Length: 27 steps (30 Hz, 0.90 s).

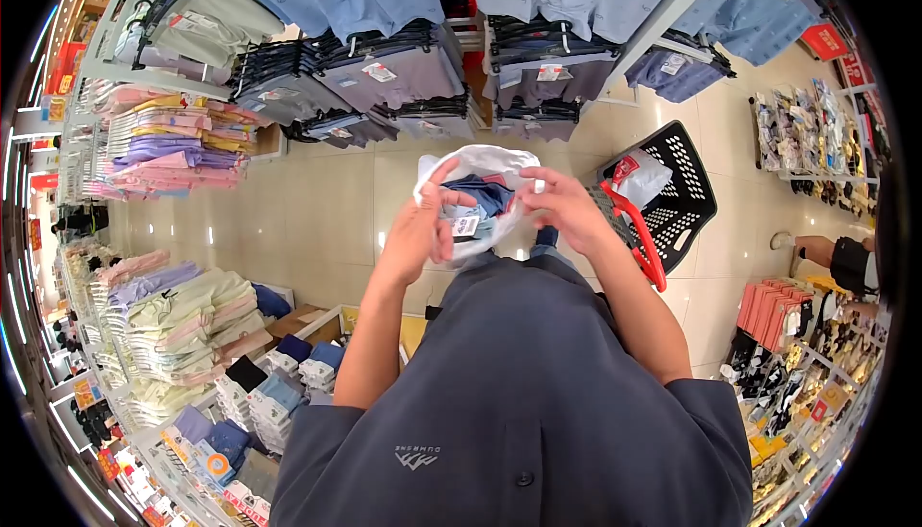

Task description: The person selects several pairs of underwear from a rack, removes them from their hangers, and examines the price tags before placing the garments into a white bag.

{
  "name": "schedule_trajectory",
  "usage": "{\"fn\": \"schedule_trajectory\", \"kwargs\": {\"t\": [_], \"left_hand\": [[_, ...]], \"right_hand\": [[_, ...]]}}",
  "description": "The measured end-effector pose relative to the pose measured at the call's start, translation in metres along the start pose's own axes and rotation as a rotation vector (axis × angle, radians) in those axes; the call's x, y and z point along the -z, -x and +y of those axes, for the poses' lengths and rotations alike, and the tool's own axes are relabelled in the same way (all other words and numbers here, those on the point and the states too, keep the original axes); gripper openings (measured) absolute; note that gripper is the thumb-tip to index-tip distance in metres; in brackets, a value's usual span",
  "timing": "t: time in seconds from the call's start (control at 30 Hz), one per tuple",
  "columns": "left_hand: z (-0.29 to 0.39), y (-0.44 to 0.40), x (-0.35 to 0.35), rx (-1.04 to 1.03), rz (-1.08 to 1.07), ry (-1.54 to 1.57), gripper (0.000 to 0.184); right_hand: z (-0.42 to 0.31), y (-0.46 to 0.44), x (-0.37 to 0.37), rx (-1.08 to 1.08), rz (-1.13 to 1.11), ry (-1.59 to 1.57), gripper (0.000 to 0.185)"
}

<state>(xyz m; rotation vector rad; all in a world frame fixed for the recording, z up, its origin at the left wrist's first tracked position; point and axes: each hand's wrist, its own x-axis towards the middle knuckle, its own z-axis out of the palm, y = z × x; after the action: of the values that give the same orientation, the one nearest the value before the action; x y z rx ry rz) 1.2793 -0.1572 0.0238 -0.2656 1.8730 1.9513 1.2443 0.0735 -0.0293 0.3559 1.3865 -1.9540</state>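
Observation:
A white plastic bag point(485, 155) hangs in front of my body with its mouth spread wide. Inside it lies folded dark blue cloth point(492, 193), with a bit of red and a white price tag point(465, 227) showing. My left hand point(413, 231) grips the bag's left rim, some of its fingers bent over the opening. On the opposite side, my right hand point(571, 215) holds the rim between thumb and fingers. The bag's bottom is hidden from above.
A black shopping basket point(699, 196) with a red handle point(645, 244) stands on the floor point(307, 191) to the right, holding another white bag point(645, 181). Racks of hanging shorts point(389, 74) rise ahead. Clothes racks point(182, 148) and packaged goods point(254, 393) flank the left; a person point(850, 263) is far right.

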Motion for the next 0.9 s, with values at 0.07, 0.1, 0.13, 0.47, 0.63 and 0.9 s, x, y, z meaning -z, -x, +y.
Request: {"fn": "schedule_trajectory", "kwargs": {"t": [0.07, 0.1, 0.13, 0.47, 0.63, 0.9], "left_hand": [[0.002, 0.004, 0.015, 0.013, 0.023, 0.155, 0.057], [0.003, 0.005, 0.021, 0.012, 0.025, 0.154, 0.057], [0.003, 0.006, 0.027, 0.020, 0.056, 0.120, 0.055], [-0.045, -0.021, -0.031, 0.191, 0.022, 0.517, 0.039], [-0.064, -0.036, -0.018, 0.201, 0.041, 0.596, 0.031], [-0.119, -0.049, 0.008, 0.180, 0.240, 0.603, 0.018]], "right_hand": [[-0.003, 0.006, 0.006, 0.021, 0.024, 0.123, 0.031], [-0.003, 0.008, 0.008, 0.045, 0.055, 0.249, 0.025], [0.002, 0.009, 0.006, 0.192, 0.090, 0.282, 0.014], [0.020, 0.027, -0.064, 0.625, -0.245, 1.028, 0.023], [0.010, 0.047, -0.010, 0.431, -0.186, 0.671, 0.036], [0.094, 0.095, 0.233, -0.203, 0.577, 1.374, 0.045]]}}
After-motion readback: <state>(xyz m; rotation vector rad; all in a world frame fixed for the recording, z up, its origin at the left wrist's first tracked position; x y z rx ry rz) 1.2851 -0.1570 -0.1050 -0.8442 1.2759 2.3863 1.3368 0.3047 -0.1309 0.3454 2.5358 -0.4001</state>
